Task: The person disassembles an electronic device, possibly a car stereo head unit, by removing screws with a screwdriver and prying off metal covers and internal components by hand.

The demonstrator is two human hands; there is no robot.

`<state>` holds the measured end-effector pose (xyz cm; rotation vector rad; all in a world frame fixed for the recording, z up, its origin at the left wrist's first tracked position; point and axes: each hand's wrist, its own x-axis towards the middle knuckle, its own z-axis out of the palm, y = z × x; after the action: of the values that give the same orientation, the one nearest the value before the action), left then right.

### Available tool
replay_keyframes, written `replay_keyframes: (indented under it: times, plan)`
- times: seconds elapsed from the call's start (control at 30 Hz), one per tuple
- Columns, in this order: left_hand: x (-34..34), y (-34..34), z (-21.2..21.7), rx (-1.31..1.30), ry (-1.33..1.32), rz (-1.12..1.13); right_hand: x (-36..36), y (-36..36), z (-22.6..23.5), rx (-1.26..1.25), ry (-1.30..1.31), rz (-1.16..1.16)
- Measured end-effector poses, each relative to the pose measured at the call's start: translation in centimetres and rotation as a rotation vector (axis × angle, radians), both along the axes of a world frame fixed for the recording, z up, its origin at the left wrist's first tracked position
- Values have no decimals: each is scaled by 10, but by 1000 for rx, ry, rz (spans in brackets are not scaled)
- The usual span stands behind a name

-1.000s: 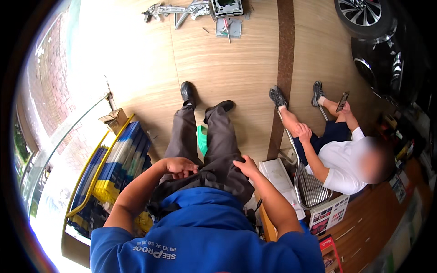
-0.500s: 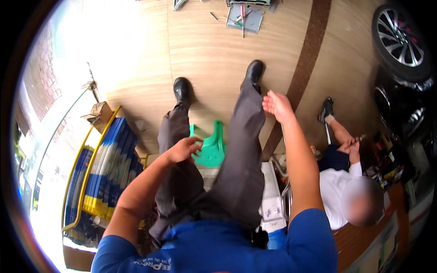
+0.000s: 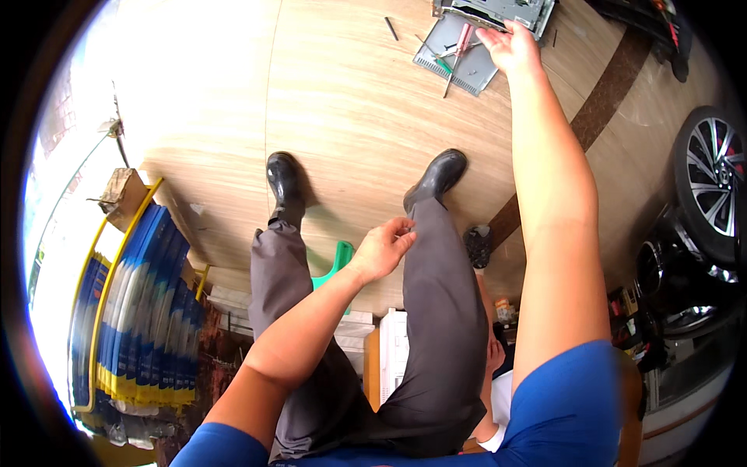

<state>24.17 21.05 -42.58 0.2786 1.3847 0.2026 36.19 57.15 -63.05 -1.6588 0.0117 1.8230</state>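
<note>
My right hand (image 3: 512, 50) reaches far forward over the floor, its fingers spread with nothing in them. Just left of its fingertips lies a screwdriver with a red, clear-looking handle (image 3: 462, 40). It rests on a grey metal panel (image 3: 471, 81), beside a small green-handled tool (image 3: 443, 65). Behind the panel sits a grey metal device housing (image 3: 531, 14), close to my right hand. My left hand (image 3: 381, 251) hovers beside my right knee, fingers loosely bent and apart, with nothing visible in it.
A short dark rod (image 3: 391, 29) lies left of the panel. A green plastic stool (image 3: 339, 263) is partly hidden by my left leg. A yellow rack of blue packages (image 3: 144, 300) stands at left, a car wheel (image 3: 712, 175) at right. Another person's shoe (image 3: 478, 246) shows beside my right leg.
My right hand has moved forward from beside my knee to the screwdriver and panel. My left hand has shifted right, away from the stool. The view has swung, bringing the panel closer.
</note>
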Motion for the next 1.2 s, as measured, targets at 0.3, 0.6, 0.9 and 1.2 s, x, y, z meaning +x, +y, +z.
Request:
replay_keyframes:
  times: [0.3,0.6,0.9,1.2]
  plan:
    - [-4,31,-3,86,35,21,40,25,-57,103,278,-168]
    - [-3,35,-7,69,-5,7,13,4,-26,88,150,-197]
    - [2,34,-9,76,-2,-39,11,9,-43,39,165,-209]
    - [-2,37,-17,90,28,-55,39,38,-55,143,174,-66]
